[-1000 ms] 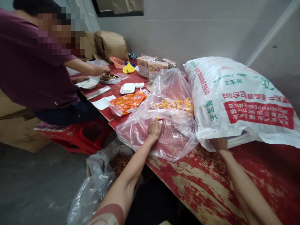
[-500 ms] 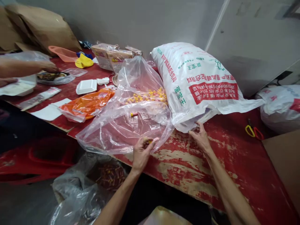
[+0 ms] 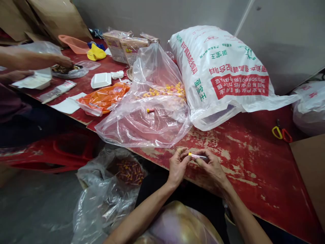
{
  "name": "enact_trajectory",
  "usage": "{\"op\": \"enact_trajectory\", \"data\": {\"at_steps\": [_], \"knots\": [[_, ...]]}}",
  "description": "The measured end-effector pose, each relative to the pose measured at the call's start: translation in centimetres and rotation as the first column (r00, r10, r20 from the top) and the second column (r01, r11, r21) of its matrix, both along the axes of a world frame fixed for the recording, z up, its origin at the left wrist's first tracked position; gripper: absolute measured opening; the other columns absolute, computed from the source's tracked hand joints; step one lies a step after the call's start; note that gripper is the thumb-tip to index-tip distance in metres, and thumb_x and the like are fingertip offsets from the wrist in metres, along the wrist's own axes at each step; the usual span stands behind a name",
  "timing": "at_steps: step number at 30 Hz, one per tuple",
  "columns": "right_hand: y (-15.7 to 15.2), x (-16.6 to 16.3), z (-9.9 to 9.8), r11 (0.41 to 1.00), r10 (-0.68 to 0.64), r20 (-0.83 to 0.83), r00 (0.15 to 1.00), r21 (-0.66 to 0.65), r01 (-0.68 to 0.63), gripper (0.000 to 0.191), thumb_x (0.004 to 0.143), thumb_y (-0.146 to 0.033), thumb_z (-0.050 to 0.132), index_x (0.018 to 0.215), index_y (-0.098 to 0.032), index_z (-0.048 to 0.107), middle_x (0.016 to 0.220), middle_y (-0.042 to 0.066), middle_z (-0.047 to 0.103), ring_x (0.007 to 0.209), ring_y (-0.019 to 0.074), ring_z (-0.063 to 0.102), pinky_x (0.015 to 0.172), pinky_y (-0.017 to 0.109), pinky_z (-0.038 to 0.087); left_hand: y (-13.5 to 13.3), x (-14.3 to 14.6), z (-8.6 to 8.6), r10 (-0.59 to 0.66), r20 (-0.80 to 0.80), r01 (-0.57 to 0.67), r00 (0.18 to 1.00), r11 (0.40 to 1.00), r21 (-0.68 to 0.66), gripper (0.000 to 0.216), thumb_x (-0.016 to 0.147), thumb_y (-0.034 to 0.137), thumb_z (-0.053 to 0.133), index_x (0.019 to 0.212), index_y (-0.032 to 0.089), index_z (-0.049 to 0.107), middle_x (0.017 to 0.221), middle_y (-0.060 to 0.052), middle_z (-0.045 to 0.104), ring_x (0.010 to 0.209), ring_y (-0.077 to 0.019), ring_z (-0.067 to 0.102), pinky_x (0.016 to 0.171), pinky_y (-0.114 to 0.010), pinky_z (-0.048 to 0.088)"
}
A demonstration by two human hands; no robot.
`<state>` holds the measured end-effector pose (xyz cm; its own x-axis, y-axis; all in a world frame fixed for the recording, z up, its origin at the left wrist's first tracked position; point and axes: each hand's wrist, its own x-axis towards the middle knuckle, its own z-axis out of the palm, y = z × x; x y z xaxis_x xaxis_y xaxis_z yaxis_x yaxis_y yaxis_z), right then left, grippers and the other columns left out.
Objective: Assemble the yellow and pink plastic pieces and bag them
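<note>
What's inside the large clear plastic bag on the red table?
A pile of small yellow and pink pieces shows inside the clear plastic bag; lower layers are covered.

left forearm (image 3: 144,213) and right forearm (image 3: 245,211) angle inward, left hand (image 3: 177,166) and right hand (image 3: 213,169) close together, both curled to pinch

A: Tube (image 3: 198,156) col.?
B: Yel. one end, then pinkish, dk. grey other end.
A: Sack (image 3: 223,61)?
B: Wht. w/ grn. & red print; red block, wht. chars.
A: Table (image 3: 254,169)?
B: Red, worn tan patches.
A: Pcs. (image 3: 175,90) in clr. bag (image 3: 142,132)?
B: Yel. & pink.
A: Others?
B: Orange pkt. (image 3: 106,98), scissors (image 3: 277,133) yel. & red at handles, red stool (image 3: 43,152), grey wall (image 3: 152,17).
</note>
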<state>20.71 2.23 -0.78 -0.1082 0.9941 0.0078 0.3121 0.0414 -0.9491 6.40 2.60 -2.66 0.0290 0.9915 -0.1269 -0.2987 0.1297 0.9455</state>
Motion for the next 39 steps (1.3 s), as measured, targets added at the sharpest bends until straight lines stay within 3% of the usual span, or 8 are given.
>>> {"op": "enact_trajectory", "data": {"at_steps": [7,11,14,21,26,32,35,39], "knots": [[-1.7,-0.3,-2.0,0.961,-0.051,0.314,0.948,0.275,-0.04,0.016,0.087,-0.027,0.046,0.096,-0.022,0.059,0.09,0.007,0.063,0.083,0.0205,0.059,0.074,0.035,0.049,-2.0,1.0,-1.5,-0.069,-0.193,0.075,0.979,0.997,0.021,0.026,0.083,0.013,0.046,0.106,0.016,0.059,0.105,-0.007,0.068,0.099,-0.0175,0.064,0.091,-0.033,0.05],[-1.6,2.2,-2.0,0.977,0.124,0.437,0.891,0.104,-0.188,0.015,0.088,-0.028,0.046,0.094,-0.022,0.058,0.088,0.005,0.062,0.08,0.0191,0.058,0.072,0.032,0.048,-1.7,1.0,-1.9,-0.2,-0.471,0.293,0.859,0.947,0.133,0.038,0.078,0.007,0.044,0.112,0.015,0.059,0.105,-0.009,0.069,0.1,-0.0214,0.064,0.092,-0.037,0.05],[-0.9,4.4,-1.9,0.94,0.26,0.588,0.766,0.028,-0.34,0.015,0.09,-0.026,0.042,0.091,-0.022,0.056,0.084,0.005,0.06,0.075,0.0182,0.056,0.068,0.031,0.046,-1.0,0.3,-1.9,-0.126,-0.64,0.353,0.758,0.904,0.24,0.043,0.078,0.005,0.042,0.118,0.012,0.057,0.111,-0.014,0.066,0.106,-0.0246,0.061,0.095,-0.041,0.048],[-0.4,5.5,-3.3,0.904,0.333,0.72,0.609,-0.061,-0.423,0.013,0.09,-0.021,0.038,0.08,-0.022,0.046,0.08,0.004,0.053,0.064,0.0153,0.048,0.058,0.028,0.04,0.7,-1.6,-2.4,-0.087,-0.547,0.223,0.833,0.957,0.188,0.032,0.081,0.008,0.043,0.106,0.016,0.06,0.101,-0.008,0.068,0.094,-0.0192,0.065,0.089,-0.035,0.051],[-0.4,4.9,-2.2,0.923,0.298,0.684,0.666,-0.029,-0.384,0.018,0.09,-0.022,0.034,0.074,-0.021,0.043,0.079,0.005,0.051,0.065,0.0157,0.047,0.058,0.029,0.039,0.9,-0.8,-2.7,-0.181,-0.535,0.311,0.825,0.936,0.162,0.038,0.08,0.005,0.042,0.114,0.015,0.057,0.104,-0.009,0.066,0.096,-0.0195,0.063,0.09,-0.037,0.05],[-1.3,1.1,-1.0,0.994,0.107,0.325,0.94,-0.042,-0.099,0.02,0.091,-0.037,0.04,0.086,-0.02,0.05,0.082,0.003,0.056,0.074,0.0168,0.053,0.067,0.029,0.043,-0.2,-1.3,-2.1,-0.289,-0.636,0.587,0.715,0.743,0.323,0.048,0.078,0.006,0.048,0.126,0.016,0.049,0.124,-0.013,0.056,0.118,-0.0231,0.051,0.101,-0.041,0.042],[-1.2,-1.0,-0.6,0.983,0.093,0.096,0.991,-0.169,-0.076,0.025,0.093,-0.041,0.035,0.099,-0.021,0.049,0.079,0.001,0.058,0.068,0.0154,0.055,0.062,0.027,0.044,-1.0,-3.3,-1.1,-0.232,-0.64,0.527,0.732,0.788,0.317,0.038,0.085,0.011,0.045,0.122,0.018,0.051,0.108,-0.01,0.063,0.101,-0.0191,0.06,0.09,-0.033,0.048],[3.6,1.0,-0.9,0.997,-0.007,0.34,0.94,0.072,-0.019,0.027,0.086,-0.039,0.042,0.097,-0.02,0.057,0.081,0.004,0.061,0.073,0.0184,0.056,0.07,0.031,0.045,-2.5,-8.7,0.6,-0.085,-0.709,0.341,0.7,0.912,0.227,0.024,0.088,0.021,0.048,0.109,0.018,0.059,0.095,-0.005,0.066,0.087,-0.0165,0.062,0.08,-0.027,0.049]]}}
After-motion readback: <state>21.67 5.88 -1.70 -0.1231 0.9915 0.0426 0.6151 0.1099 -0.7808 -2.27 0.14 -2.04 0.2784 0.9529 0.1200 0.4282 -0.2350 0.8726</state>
